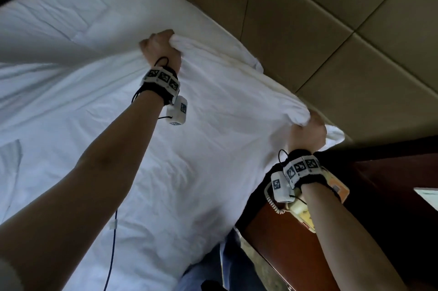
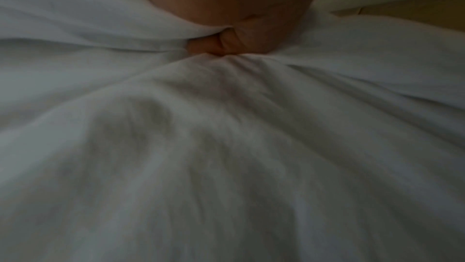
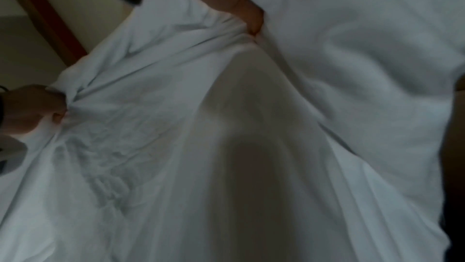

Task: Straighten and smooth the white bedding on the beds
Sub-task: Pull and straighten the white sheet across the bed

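Observation:
A white duvet (image 1: 201,148) is lifted off the bed by its top edge, its cloth stretched between both hands. My left hand (image 1: 163,48) grips a bunched fold of that edge near the middle of the bed head. My right hand (image 1: 308,134) grips the edge at the bed's right corner, fist closed round the cloth. In the left wrist view the fingers (image 2: 214,45) are buried in gathered duvet (image 2: 226,147). The right wrist view shows the duvet (image 3: 251,147) taut down from the right fingers (image 3: 254,19), with the left hand (image 3: 32,111) gripping at the far left. A white pillow (image 1: 99,18) lies behind.
A padded beige headboard (image 1: 331,30) runs along the bed's head. A dark red wooden nightstand (image 1: 296,255) with a cream corded telephone (image 1: 301,212) stands just right of the bed under my right wrist. A blue cable (image 1: 113,243) hangs from my left arm.

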`<state>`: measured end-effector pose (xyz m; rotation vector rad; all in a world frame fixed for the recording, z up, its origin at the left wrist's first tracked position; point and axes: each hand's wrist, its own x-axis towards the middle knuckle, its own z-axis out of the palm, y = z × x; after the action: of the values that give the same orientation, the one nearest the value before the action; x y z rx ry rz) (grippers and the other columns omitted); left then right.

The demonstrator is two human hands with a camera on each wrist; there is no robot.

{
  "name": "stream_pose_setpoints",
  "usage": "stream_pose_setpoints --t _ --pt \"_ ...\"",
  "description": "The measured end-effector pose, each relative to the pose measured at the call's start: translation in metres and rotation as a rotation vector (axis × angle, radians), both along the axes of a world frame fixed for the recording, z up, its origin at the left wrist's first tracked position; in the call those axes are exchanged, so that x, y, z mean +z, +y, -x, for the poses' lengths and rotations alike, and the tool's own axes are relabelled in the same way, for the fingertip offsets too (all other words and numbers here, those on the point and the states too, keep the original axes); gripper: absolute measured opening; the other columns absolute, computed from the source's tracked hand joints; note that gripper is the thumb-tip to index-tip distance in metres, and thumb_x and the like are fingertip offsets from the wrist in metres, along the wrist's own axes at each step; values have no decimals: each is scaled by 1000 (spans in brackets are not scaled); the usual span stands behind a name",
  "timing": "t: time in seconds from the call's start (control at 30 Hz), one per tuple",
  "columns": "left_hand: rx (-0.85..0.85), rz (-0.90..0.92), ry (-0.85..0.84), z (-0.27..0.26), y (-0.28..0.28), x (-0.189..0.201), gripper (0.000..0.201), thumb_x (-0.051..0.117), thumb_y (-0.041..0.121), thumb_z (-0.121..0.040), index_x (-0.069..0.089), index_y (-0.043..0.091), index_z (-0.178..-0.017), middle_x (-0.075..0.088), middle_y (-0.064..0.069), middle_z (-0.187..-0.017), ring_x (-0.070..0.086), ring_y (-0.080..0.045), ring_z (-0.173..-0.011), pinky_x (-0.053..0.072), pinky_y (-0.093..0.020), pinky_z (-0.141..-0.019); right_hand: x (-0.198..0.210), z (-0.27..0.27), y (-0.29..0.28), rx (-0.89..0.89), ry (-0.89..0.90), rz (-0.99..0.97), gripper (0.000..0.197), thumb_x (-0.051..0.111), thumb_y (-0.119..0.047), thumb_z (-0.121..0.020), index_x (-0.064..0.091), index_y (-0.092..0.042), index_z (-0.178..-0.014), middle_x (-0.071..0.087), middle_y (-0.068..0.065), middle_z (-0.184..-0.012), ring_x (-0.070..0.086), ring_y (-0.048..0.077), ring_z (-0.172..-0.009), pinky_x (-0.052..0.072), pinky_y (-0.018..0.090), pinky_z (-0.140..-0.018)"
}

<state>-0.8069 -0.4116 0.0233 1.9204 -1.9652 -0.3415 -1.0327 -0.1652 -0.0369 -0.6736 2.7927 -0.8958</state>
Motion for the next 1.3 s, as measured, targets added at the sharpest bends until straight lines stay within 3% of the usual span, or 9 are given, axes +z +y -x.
stream_pose_setpoints --t 0.13,0.27,0.37,0.53,0.73,0.9,1.03,1.2,1.3 --pt "-40 13 -16 50 -19 12 39 51 7 -77 65 22 -110 65 -6 -117 55 -24 -111 27 -32 -103 7 25 2 -118 -16 20 29 48 -12 -80 65 -10 -104 69 13 -102 63 35 -96 49 37 -74" --pt "-103 47 -68 103 -39 18 28 38 10 -83 65 17 -89 68 -7 -104 58 -27 -104 29 -34 -95 7 55 -3 -219 -83 6 21 50 -14 -79 63 -3 -93 68 18 -92 63 39 -87 38 30 -65" --pt "-117 34 -101 133 -58 24 34 33 8 -90 35 22 -59 60 -5 -83 58 -27 -104 27 -32 -87 4 70 -18 -246 -61 42 37 42 -25 -73 63 -3 -95 68 18 -96 62 38 -89 39 32 -66" --pt "-114 37 -146 155 -99 6 37 33 10 -92 32 24 -58 67 -8 -108 58 -26 -105 31 -36 -98 -22 95 -61 -172 -20 -96 27 48 -23 -85 61 -6 -101 67 14 -98 64 35 -91 43 34 -73" --pt "-151 -102 -151 155 -114 -78 27 40 9 -89 62 16 -103 62 -9 -119 52 -26 -115 28 -36 -101 -91 98 -84 -78 -48 -351 44 65 -26 -83 54 -1 -117 54 20 -124 47 36 -117 33 42 -99" --pt "-309 -253 -298 146 -95 -149 43 54 28 -86 45 20 -127 50 -9 -132 42 -27 -127 24 -44 -107 -131 92 -68 -61 -108 -413 69 56 -35 -91 25 -7 -146 29 16 -147 27 33 -137 19 44 -113" --pt "-442 -243 -373 145 -66 -182 69 54 43 -85 27 19 -144 29 -8 -151 20 -24 -143 7 -51 -116 -152 87 -35 -287 -349 -409 61 53 -19 -92 23 -3 -143 28 21 -144 33 39 -132 30 46 -107" --pt "-592 -224 -432 149 -32 -191 82 50 52 -86 9 25 -151 -4 -7 -160 -8 -24 -148 -8 -55 -116 -172 73 -3 -490 -694 -314 77 60 -35 -88 17 -4 -143 25 20 -147 35 38 -131 35 45 -102" --pt "-725 -207 -427 147 -3 -198 89 52 57 -83 6 24 -152 -10 -9 -160 -12 -28 -147 -10 -55 -114 -185 60 3 -481 -744 -197 59 40 -37 -99 21 -13 -149 30 16 -150 34 36 -135 33 45 -110"
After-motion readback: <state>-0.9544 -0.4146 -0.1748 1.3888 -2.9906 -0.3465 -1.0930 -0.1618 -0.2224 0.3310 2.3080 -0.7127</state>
